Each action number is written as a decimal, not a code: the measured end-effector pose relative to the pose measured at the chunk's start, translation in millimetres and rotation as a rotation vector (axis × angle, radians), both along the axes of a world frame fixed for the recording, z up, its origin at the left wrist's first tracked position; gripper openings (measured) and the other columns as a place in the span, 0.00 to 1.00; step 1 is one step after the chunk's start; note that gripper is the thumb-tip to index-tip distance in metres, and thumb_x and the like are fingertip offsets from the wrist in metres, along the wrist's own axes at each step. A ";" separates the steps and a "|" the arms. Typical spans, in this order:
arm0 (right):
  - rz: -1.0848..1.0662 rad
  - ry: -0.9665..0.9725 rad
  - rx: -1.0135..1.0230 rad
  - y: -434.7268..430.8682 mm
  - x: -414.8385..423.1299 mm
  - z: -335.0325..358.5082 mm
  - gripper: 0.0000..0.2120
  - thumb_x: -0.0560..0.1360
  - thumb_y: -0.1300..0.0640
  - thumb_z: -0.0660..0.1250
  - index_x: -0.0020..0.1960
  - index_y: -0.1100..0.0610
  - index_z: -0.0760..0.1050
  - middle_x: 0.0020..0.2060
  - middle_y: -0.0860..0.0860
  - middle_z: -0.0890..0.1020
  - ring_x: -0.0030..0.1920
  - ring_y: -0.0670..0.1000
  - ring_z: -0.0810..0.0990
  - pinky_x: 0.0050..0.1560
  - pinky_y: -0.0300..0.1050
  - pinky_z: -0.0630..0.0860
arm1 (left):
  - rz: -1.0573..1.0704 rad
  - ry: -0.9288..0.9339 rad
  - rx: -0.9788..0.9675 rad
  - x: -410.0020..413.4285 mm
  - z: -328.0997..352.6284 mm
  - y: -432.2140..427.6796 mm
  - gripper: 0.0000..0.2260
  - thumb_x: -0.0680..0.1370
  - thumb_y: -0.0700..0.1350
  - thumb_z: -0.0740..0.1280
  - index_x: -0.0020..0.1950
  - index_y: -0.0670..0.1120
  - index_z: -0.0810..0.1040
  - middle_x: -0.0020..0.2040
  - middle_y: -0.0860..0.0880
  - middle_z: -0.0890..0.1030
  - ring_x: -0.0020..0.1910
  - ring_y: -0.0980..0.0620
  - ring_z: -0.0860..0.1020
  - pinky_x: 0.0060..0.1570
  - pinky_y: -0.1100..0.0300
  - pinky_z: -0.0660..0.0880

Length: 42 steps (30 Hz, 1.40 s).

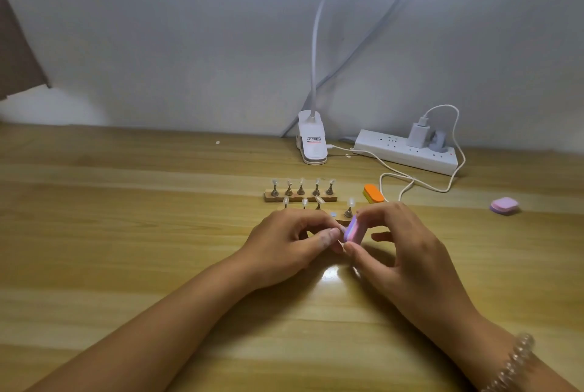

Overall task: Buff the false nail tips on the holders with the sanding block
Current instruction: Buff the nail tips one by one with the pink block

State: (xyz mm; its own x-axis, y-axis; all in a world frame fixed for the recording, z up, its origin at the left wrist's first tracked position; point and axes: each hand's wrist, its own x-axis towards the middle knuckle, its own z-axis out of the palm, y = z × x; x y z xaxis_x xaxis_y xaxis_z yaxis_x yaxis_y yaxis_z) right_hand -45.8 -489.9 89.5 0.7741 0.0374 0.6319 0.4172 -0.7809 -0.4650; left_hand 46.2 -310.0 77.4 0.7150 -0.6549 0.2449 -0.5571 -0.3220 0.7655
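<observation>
My right hand (401, 246) pinches a small pink sanding block (350, 228) between thumb and fingers, on edge. My left hand (284, 243) pinches a small holder with a nail tip against the block; the tip itself is mostly hidden by my fingers. Behind my hands lies a wooden base (300, 198) with several metal holders carrying clear nail tips (301, 183). A nearer wooden base (339, 219) is partly covered by my hands; several holders with tips (350, 203) stand on it, and one round spot (332, 214) is bare.
An orange sanding block (373, 193) lies right of the far base. Another pink block (504, 205) sits far right. A white clip lamp (311, 141), a power strip (407, 151) with a charger and a white cable (410, 181) occupy the back of the wooden table (126, 233).
</observation>
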 end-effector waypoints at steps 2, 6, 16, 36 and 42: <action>0.037 -0.001 -0.070 1.8 -0.9 -1.4 0.11 0.70 0.58 0.75 0.48 0.53 0.75 0.46 0.42 0.77 0.50 0.46 0.79 0.46 0.46 0.80 | 0.008 -0.007 0.000 0.0 -0.2 0.2 0.09 0.79 0.52 0.64 0.51 0.54 0.84 0.38 0.60 0.81 0.33 0.57 0.74 0.36 0.47 0.76; 0.012 0.001 -0.019 0.3 0.4 -3.6 0.15 0.69 0.57 0.77 0.52 0.55 0.75 0.47 0.45 0.78 0.49 0.45 0.80 0.46 0.45 0.80 | 0.010 0.001 -0.004 -0.9 1.2 0.0 0.10 0.79 0.53 0.63 0.52 0.54 0.84 0.38 0.61 0.81 0.33 0.58 0.74 0.37 0.46 0.76; -0.005 -0.015 0.030 -0.8 0.5 -1.0 0.14 0.69 0.55 0.75 0.50 0.56 0.76 0.46 0.45 0.80 0.49 0.45 0.81 0.46 0.46 0.80 | 0.002 -0.003 -0.010 -2.2 2.8 -0.6 0.09 0.79 0.52 0.64 0.49 0.54 0.84 0.34 0.63 0.79 0.28 0.61 0.72 0.33 0.57 0.69; 0.025 0.053 0.096 -1.2 2.7 -2.7 0.11 0.72 0.52 0.73 0.51 0.53 0.77 0.46 0.43 0.81 0.48 0.43 0.82 0.44 0.45 0.81 | 0.026 0.008 -0.004 -2.4 1.8 -1.1 0.05 0.80 0.45 0.69 0.49 0.55 0.83 0.33 0.67 0.78 0.27 0.65 0.72 0.26 0.72 0.65; -0.008 0.057 0.071 -2.3 1.9 -2.7 0.11 0.72 0.47 0.71 0.50 0.52 0.77 0.45 0.43 0.80 0.47 0.43 0.81 0.45 0.44 0.81 | 0.020 0.029 -0.016 -1.9 0.6 -1.2 0.04 0.77 0.47 0.70 0.49 0.56 0.83 0.37 0.66 0.80 0.27 0.66 0.74 0.25 0.73 0.64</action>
State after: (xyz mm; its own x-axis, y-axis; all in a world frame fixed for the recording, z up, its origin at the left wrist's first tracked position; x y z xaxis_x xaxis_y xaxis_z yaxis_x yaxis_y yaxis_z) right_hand -43.9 -492.2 86.9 0.8092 -0.0122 0.5874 0.3822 -0.7483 -0.5422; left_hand 44.2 -311.2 78.0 0.7345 -0.6368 0.2343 -0.5283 -0.3200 0.7865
